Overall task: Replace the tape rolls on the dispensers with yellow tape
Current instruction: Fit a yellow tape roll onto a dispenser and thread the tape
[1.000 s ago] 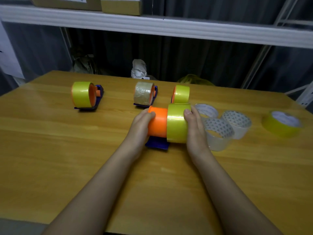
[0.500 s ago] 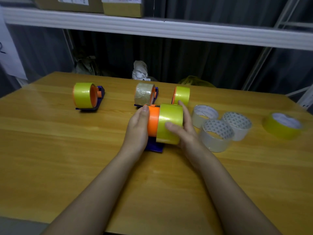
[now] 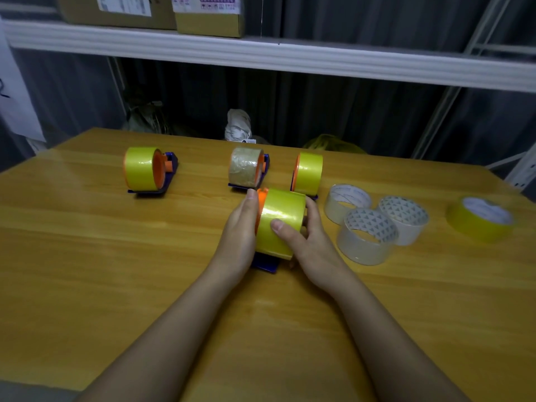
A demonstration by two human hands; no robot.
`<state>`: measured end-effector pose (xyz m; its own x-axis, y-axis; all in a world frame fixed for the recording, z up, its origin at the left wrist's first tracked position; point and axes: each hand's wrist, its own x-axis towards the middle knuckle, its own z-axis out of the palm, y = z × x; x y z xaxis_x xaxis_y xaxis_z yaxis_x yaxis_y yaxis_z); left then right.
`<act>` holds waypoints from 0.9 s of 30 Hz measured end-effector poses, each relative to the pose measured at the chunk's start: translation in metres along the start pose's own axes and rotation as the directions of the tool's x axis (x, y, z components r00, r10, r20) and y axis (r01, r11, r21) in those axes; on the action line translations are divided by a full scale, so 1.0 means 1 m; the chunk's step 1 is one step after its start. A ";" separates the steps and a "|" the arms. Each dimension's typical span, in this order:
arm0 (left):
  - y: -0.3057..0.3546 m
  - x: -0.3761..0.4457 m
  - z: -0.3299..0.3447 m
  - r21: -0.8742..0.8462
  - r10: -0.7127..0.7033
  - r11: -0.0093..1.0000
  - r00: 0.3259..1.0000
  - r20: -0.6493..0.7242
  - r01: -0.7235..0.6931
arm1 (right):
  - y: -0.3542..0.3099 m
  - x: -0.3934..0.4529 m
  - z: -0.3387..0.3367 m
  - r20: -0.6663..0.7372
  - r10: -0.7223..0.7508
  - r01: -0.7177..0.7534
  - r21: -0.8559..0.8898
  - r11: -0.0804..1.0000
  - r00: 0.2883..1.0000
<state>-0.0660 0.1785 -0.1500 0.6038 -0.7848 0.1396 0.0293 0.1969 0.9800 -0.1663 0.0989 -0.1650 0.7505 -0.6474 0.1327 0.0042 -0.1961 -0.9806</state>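
Yellow roll (image 3: 280,223) sits on near dispenser (image 3: 265,264); right hand (image 3: 304,242) grips roll, left hand (image 3: 240,230) lies flat against orange hub (image 3: 261,198).

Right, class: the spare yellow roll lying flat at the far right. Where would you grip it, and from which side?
Probably from above. The spare yellow roll lies flat on the table, hole facing up and apart from the clear rolls, so pinch the wall: thumb inside the core, fingers on the outer face.
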 end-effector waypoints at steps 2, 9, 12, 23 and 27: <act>0.001 -0.002 0.001 -0.003 0.005 1.000 1.000 0.031 -0.005 | 0.002 0.000 0.000 -0.002 -0.035 0.035 -0.001 0.999 0.999; 0.002 -0.004 0.004 -0.005 0.019 1.000 0.996 0.090 -0.019 | 0.003 0.001 -0.001 0.005 -0.086 0.087 -0.021 0.996 0.996; 0.004 -0.004 0.005 -0.008 0.001 1.000 0.996 0.093 0.000 | 0.006 0.002 -0.001 -0.001 -0.093 0.093 -0.020 0.996 0.996; -0.001 -0.004 0.003 0.005 -0.026 1.000 0.985 0.168 0.025 | 0.008 0.000 -0.003 0.027 -0.092 0.093 -0.017 0.996 0.995; 0.000 -0.006 0.000 -0.024 -0.069 0.997 0.990 0.120 0.073 | 0.005 0.001 -0.005 0.040 -0.080 0.080 0.011 0.997 0.996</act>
<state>-0.0697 0.1826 -0.1506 0.5001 -0.8615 0.0873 0.0926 0.1534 0.9838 -0.1687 0.0931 -0.1688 0.7738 -0.5993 0.2051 0.0714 -0.2391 -0.9684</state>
